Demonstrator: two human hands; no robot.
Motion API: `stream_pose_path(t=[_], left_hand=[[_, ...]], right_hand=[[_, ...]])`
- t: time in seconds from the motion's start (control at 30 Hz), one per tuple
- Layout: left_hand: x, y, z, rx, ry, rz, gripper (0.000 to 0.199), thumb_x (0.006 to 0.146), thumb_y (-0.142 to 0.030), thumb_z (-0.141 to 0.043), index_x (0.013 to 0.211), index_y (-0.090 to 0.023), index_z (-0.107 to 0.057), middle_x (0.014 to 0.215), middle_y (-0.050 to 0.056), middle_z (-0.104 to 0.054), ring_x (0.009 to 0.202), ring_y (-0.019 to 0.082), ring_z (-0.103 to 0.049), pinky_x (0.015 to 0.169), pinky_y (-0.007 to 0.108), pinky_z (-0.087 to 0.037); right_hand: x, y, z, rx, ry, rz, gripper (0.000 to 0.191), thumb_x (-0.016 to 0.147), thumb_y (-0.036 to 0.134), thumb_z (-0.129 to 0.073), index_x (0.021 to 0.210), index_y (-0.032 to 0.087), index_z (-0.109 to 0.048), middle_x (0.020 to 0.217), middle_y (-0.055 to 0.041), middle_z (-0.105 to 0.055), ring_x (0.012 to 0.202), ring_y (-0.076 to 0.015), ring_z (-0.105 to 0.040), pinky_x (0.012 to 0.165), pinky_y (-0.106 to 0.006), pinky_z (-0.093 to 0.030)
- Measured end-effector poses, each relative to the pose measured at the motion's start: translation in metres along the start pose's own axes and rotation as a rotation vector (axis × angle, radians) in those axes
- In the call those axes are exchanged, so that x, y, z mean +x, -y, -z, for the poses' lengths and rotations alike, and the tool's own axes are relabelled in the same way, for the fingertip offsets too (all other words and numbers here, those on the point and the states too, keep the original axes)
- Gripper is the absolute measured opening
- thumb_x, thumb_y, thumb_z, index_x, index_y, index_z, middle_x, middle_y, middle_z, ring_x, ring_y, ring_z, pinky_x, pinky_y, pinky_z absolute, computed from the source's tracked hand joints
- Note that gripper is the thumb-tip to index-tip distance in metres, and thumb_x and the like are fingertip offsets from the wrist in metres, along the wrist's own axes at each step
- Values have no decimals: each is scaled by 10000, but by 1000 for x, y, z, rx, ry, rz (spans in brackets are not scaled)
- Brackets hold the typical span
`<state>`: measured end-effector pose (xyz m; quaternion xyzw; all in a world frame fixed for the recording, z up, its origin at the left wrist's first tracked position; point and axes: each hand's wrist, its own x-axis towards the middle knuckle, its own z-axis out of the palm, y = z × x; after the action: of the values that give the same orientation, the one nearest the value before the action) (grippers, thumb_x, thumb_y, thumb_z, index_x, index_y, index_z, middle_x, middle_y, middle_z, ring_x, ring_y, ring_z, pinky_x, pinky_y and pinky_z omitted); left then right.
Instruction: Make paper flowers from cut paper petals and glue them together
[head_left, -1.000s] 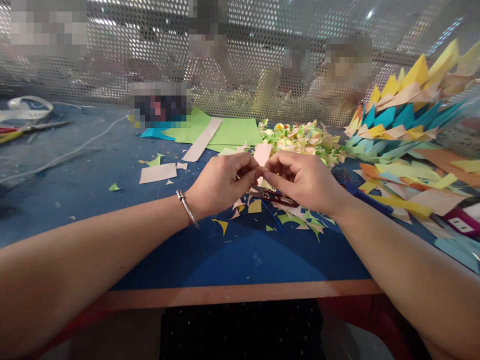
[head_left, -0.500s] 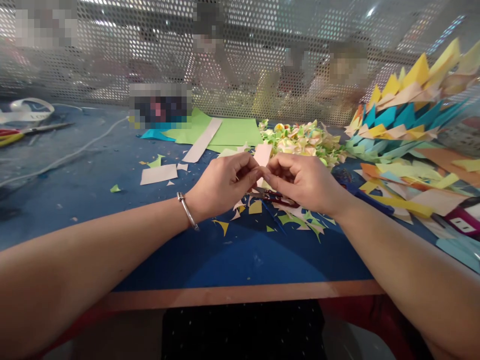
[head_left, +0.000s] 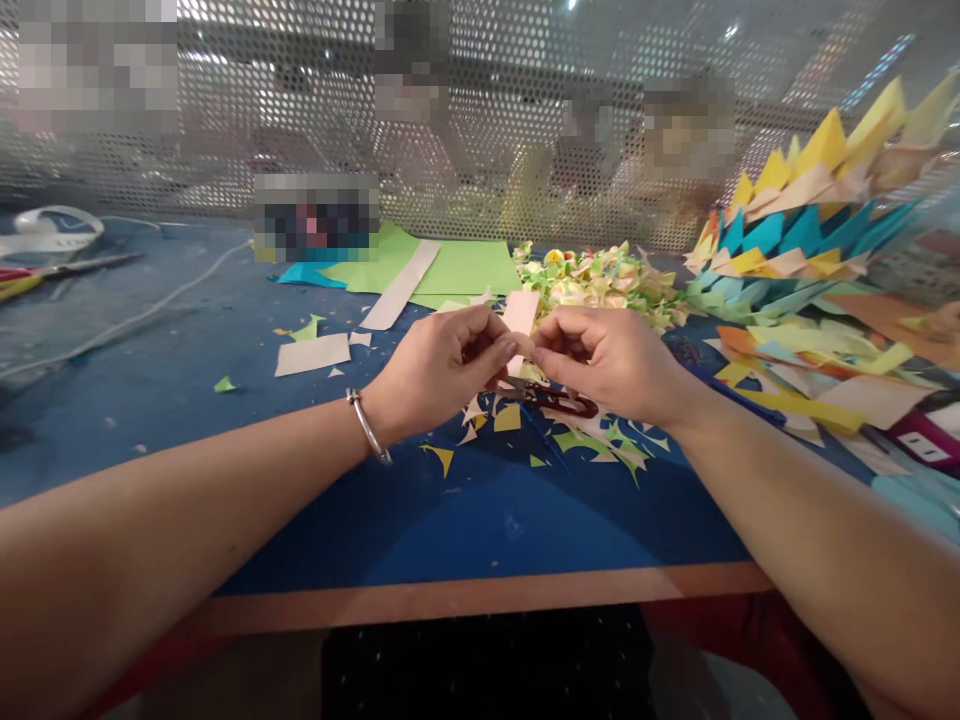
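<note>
My left hand (head_left: 454, 362) and my right hand (head_left: 611, 360) meet over the middle of the table, thumbs and forefingers pinched. Between the fingertips is a small pale pink paper piece (head_left: 522, 346), held from both sides. Just beyond it lies a pale pink paper strip (head_left: 520, 308), partly hidden by the fingers. Below the hands, dark red scissors (head_left: 562, 402) rest among green, yellow and pink paper scraps (head_left: 600, 448). A heap of small curled paper pieces (head_left: 600, 285) sits behind my right hand.
Green sheets (head_left: 472, 267) with a long pink strip (head_left: 401, 287) across them lie at the back. A layered paper model (head_left: 806, 235) stands at right, above loose coloured strips (head_left: 847, 385). Scissors (head_left: 82, 267) and a white cable (head_left: 165, 300) are at left. A perforated metal screen (head_left: 480, 150) stands behind.
The fingertips have parted slightly, and more of the small pink paper shows between them. The view has shifted a little.
</note>
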<state>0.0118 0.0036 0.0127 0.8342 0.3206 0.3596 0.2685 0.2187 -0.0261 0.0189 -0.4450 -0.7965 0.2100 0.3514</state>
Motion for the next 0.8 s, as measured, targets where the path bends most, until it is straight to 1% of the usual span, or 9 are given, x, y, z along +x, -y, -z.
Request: stream_pose_path(t=[0.07, 0.27, 0.4, 0.5, 0.57, 0.63, 0.67, 0.73, 0.8], left_hand=[[0, -1, -1, 0, 6, -1, 183, 891, -266, -581, 754, -150, -616, 632, 14, -656, 547, 86, -526, 502, 233, -365], [1, -5, -1, 25, 3, 31, 150, 785, -182, -623, 651, -171, -559, 543, -45, -516, 505, 68, -415, 479, 230, -323], [2, -4, 4, 4, 27, 85, 134, 743, -168, -636, 626, -174, -569, 541, -35, -540, 509, 73, -440, 484, 232, -337], [4, -4, 9, -22, 84, 134, 126, 733, -159, -635, 623, -175, -577, 552, -19, -583, 508, 81, -474, 487, 236, -352], [5, -2, 11, -87, 120, 158, 104, 747, -168, -630, 654, -175, -584, 575, -6, -608, 524, 91, -513, 500, 237, -380], [6, 0, 11, -173, 115, 161, 56, 775, -206, -638, 743, -165, -616, 652, 19, -653, 583, 109, -572, 537, 239, -427], [6, 1, 10, -212, 102, 155, 82, 785, -234, -651, 811, -158, -635, 709, 34, -677, 624, 118, -597, 562, 240, -450], [7, 2, 7, -262, 92, 141, 207, 784, -271, -684, 948, -147, -655, 799, 53, -705, 683, 127, -625, 605, 241, -482], [8, 3, 6, -265, 138, 139, 241, 782, -266, -692, 987, -141, -669, 809, 51, -715, 691, 123, -625, 623, 236, -486]], right_hand=[[0, 0, -1, -16, -5, 13, 166, 884, 266, -650, 758, 179, -584, 605, 49, -475, 530, -67, -406, 475, -221, -322], [0, 1, -2, -24, 14, 20, 131, 819, 200, -654, 726, 175, -565, 615, 43, -507, 537, -69, -422, 485, -220, -332], [0, 1, 0, -12, 12, 39, 128, 797, 175, -642, 708, 177, -551, 624, 43, -511, 550, -71, -432, 491, -217, -336], [0, 0, 1, -20, 13, 22, 136, 782, 175, -641, 693, 179, -538, 623, 41, -510, 550, -72, -436, 493, -219, -342], [0, -1, 2, -29, 10, 6, 141, 782, 190, -638, 686, 180, -534, 628, 36, -513, 547, -74, -440, 489, -223, -343], [1, -2, 3, -40, 16, -6, 143, 782, 210, -641, 684, 179, -542, 633, 30, -525, 549, -77, -452, 486, -226, -345], [1, -2, 4, -46, 27, -8, 142, 777, 212, -645, 680, 177, -546, 626, 31, -528, 548, -77, -457, 486, -225, -347], [1, -1, 3, -49, 60, -15, 139, 765, 204, -649, 672, 176, -551, 595, 40, -519, 530, -73, -455, 482, -221, -349], [1, 1, 2, -45, 86, -25, 133, 763, 190, -644, 670, 176, -551, 564, 52, -502, 501, -65, -442, 468, -216, -343]])
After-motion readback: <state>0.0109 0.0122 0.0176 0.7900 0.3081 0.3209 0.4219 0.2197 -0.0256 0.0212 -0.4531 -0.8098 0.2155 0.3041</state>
